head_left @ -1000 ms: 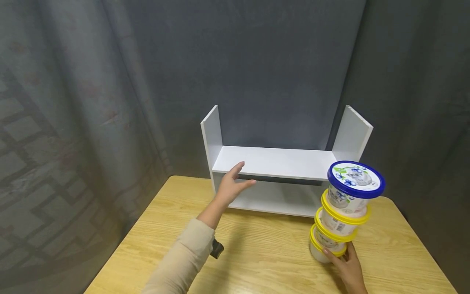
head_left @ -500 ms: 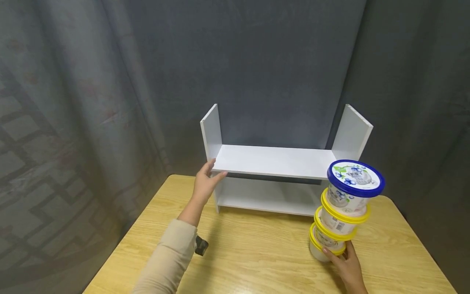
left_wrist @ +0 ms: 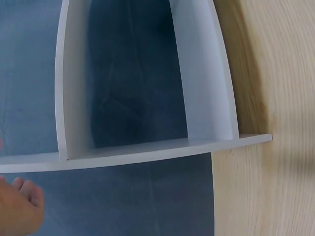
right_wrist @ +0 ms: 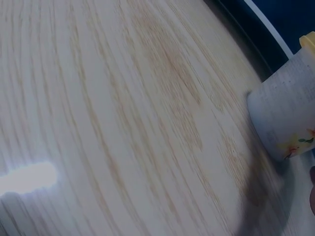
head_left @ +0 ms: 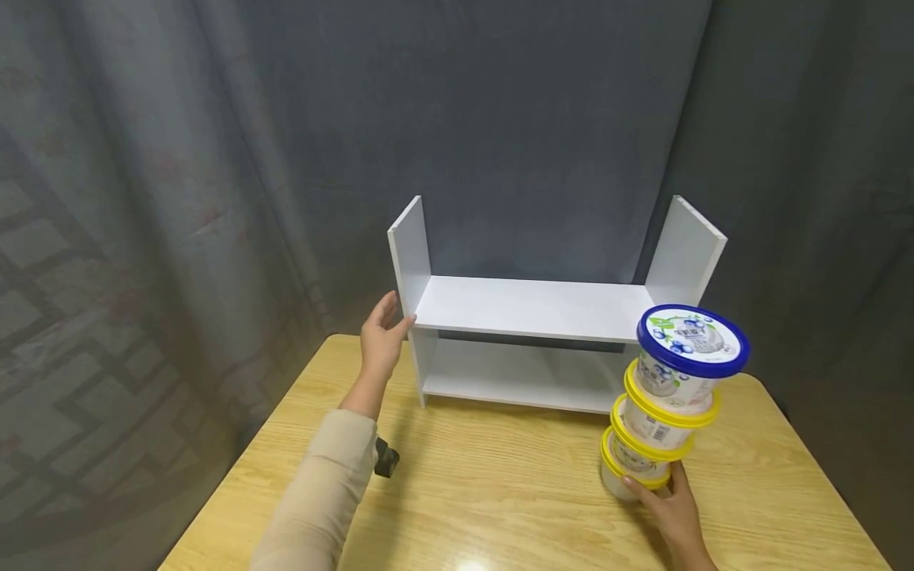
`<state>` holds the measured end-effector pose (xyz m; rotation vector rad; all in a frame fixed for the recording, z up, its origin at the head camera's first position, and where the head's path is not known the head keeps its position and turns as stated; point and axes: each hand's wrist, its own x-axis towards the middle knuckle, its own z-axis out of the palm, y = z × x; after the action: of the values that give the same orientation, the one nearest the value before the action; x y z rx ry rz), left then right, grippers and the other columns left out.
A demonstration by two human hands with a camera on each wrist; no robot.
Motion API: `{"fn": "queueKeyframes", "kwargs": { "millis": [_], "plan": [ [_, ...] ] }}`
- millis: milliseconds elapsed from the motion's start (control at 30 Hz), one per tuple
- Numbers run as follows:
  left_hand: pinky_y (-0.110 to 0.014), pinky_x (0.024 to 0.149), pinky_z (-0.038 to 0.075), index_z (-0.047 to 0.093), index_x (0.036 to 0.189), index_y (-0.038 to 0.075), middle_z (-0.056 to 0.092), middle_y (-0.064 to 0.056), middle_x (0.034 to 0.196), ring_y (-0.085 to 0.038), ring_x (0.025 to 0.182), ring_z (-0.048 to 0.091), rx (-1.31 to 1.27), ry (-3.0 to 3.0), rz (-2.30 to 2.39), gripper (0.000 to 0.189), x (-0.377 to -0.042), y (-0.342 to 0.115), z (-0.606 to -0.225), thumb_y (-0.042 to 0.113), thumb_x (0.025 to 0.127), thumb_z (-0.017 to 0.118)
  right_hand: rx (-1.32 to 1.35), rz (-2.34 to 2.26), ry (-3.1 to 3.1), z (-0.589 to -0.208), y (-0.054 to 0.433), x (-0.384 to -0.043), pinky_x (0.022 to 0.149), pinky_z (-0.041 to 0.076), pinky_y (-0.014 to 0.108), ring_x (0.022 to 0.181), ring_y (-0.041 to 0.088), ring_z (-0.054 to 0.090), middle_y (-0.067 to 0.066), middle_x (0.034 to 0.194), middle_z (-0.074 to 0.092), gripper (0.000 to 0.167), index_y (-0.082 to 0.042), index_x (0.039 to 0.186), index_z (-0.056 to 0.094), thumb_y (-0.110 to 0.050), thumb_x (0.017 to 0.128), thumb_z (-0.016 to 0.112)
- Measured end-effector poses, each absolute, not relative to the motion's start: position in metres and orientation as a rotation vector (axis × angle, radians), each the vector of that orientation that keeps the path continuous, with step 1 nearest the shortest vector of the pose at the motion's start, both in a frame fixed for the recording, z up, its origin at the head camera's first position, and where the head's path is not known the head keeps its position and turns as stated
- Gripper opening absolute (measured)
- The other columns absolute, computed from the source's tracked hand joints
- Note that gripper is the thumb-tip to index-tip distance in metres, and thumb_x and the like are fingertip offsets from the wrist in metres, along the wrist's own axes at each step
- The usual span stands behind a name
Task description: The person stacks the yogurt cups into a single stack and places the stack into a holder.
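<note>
At the right of the head view stands a stack of lidded plastic tubs; a wider blueberry-print tub with a blue lid (head_left: pixel 693 341) tops three yellow-lidded ones. My right hand (head_left: pixel 674 511) holds the bottom tub (head_left: pixel 616 478), thumb at its yellow rim and fingers partly hidden behind it. In the right wrist view this tub's white wall (right_wrist: pixel 283 108) shows, its base on the table. My left hand (head_left: pixel 381 341) is beside the white shelf's left side panel (head_left: pixel 410 254), thumb at the front edge, fingers outside it. The left wrist view shows part of that hand (left_wrist: pixel 19 209) below the panel.
The white two-tier shelf unit (head_left: pixel 531 305) stands on the wooden table (head_left: pixel 493 476), toward its back edge. Dark grey curtains (head_left: pixel 528 143) hang behind and at both sides. A small black device (head_left: pixel 386 458) is at my left wrist.
My left hand has moved left from in front of the shelf to the outside of its left panel. My right hand and the stack keep their place.
</note>
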<state>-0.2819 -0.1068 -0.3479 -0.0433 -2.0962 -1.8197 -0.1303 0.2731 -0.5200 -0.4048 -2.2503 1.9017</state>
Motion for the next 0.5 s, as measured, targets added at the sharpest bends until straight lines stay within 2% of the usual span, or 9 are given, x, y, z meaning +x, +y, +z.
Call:
{"fn": "queueKeyframes", "kwargs": {
  "millis": [200, 300, 400, 433, 500],
  "plan": [
    [-0.026, 0.091, 0.036, 0.043, 0.127, 0.012, 0.044, -0.005, 0.127, -0.017, 0.114, 0.041, -0.009, -2.059, -1.863, 0.05, -0.294, -0.108, -0.342, 0.009, 0.081, 0.06, -0.381, 1.89, -2.196, -0.523, 0.27, -0.13, 0.096, 0.006, 0.058, 0.119, 0.037, 0.017, 0.007, 0.124, 0.028, 0.085, -0.027, 0.137, 0.016, -0.015, 0.072, 0.07],
    [-0.027, 0.09, 0.038, 0.046, 0.125, 0.01, 0.048, -0.008, 0.123, -0.018, 0.111, 0.045, -0.003, -2.035, -1.864, 0.045, -0.3, -0.108, -0.339, 0.008, 0.081, 0.059, -0.406, 1.881, -2.185, -0.521, 0.269, -0.131, 0.097, 0.011, 0.055, 0.117, 0.033, 0.021, 0.005, 0.122, 0.03, 0.083, -0.024, 0.136, 0.02, -0.016, 0.071, 0.071],
    [-0.026, 0.089, 0.039, 0.049, 0.122, 0.009, 0.05, -0.009, 0.121, -0.018, 0.109, 0.047, 0.016, -2.026, -1.858, 0.042, -0.305, -0.108, -0.335, 0.008, 0.082, 0.058, -0.447, 1.87, -2.178, -0.522, 0.268, -0.133, 0.097, 0.018, 0.05, 0.113, 0.021, 0.027, -0.002, 0.118, 0.034, 0.079, -0.022, 0.134, 0.024, -0.016, 0.071, 0.071],
    [-0.027, 0.088, 0.039, 0.049, 0.122, 0.008, 0.05, -0.009, 0.12, -0.018, 0.109, 0.047, 0.018, -2.02, -1.865, 0.042, -0.307, -0.107, -0.334, 0.007, 0.082, 0.058, -0.456, 1.866, -2.173, -0.523, 0.269, -0.133, 0.097, 0.019, 0.048, 0.11, 0.016, 0.03, -0.006, 0.116, 0.036, 0.077, -0.022, 0.133, 0.026, -0.016, 0.071, 0.071],
    [-0.027, 0.088, 0.039, 0.048, 0.122, 0.007, 0.05, -0.01, 0.12, -0.019, 0.109, 0.047, 0.033, -2.019, -1.874, 0.042, -0.31, -0.106, -0.332, 0.007, 0.082, 0.058, -0.445, 1.844, -2.157, -0.525, 0.27, -0.133, 0.096, 0.026, 0.035, 0.104, 0.007, 0.034, -0.01, 0.112, 0.038, 0.073, -0.02, 0.131, 0.03, -0.013, 0.071, 0.071]
  ]
}}
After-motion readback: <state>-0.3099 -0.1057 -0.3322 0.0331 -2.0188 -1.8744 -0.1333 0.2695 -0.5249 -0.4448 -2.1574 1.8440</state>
